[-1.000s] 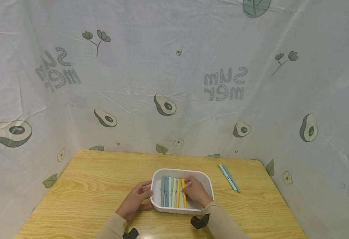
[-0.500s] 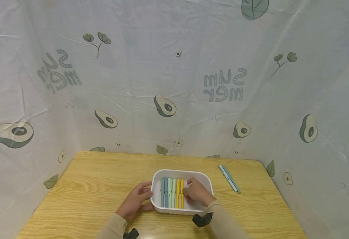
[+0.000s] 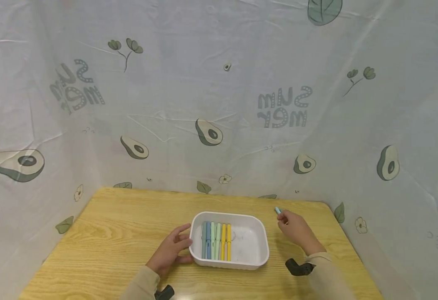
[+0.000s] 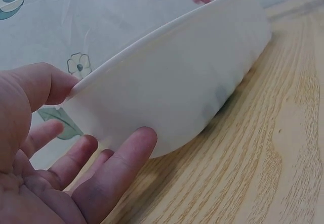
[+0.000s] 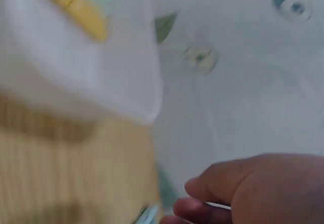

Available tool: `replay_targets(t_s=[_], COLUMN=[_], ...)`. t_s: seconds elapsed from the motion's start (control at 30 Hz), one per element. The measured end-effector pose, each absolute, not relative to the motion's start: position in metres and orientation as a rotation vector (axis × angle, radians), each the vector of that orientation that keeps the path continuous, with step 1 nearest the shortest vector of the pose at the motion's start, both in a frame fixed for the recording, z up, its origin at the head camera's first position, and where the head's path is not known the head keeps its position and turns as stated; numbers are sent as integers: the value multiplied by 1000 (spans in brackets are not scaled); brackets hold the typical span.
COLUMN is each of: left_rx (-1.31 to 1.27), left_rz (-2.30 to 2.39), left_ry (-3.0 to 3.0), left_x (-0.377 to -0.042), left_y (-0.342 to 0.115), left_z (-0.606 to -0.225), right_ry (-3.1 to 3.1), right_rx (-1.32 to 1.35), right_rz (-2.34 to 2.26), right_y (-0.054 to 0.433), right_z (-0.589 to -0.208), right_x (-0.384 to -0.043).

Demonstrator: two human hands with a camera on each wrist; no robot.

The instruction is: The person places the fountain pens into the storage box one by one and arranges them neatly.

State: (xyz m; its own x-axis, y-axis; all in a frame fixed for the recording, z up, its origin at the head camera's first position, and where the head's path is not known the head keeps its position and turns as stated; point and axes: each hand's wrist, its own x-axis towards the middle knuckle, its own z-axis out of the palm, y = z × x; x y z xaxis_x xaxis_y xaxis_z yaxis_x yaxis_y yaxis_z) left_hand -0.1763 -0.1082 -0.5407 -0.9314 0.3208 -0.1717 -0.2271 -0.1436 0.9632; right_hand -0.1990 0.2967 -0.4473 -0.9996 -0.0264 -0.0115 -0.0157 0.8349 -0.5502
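A white rectangular tub (image 3: pixel 241 263) stands on the table. Inside, on its left side, capped pens lie side by side: two greyish blue pens (image 3: pixel 206 241), two pale green pens (image 3: pixel 216 241) and two yellow pens (image 3: pixel 226 242). My left hand (image 3: pixel 172 251) rests at the tub's left end, thumb at the rim and relaxed fingers along the outer wall (image 4: pixel 152 87). Right of the tub, my right hand (image 3: pixel 298 228) is over the loose pens, fingers bent. One end of a light blue pen (image 3: pixel 277 210) shows beyond them; whether they grip it, I cannot tell.
The wooden table (image 3: pixel 129 233) ends at a pale hanging sheet (image 3: pixel 174 104) printed with avocados and leaves, at the back and both sides. The tub's right wall (image 3: pixel 267 246) stands just left of my right forearm.
My right hand has left the yellow pens in the tub and moved right to the loose pens. The right yellow pen now lies straight beside the other. My left hand has stayed put.
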Motion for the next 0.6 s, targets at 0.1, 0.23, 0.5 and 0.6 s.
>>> replay_targets(t_s=[0.1,0.23,0.5,0.6], left_rx=[107,111,109,109], left_rz=[2129,2128,2126,2124], left_ry=[1780,1786,1785,1790], left_x=[-176,-176,-177,-178], left_y=[-108,-108,-108,-107], left_z=[-541,-540,-540,-540], right_ry=[3020,2993,2993,3006], right_rx=[7,102,163,156], right_rz=[-679,-616,-621,-611], right_y=[324,345,356,356], right_z=[-463,-479,-493,-495], right_x=[-199,-199,-195,-194])
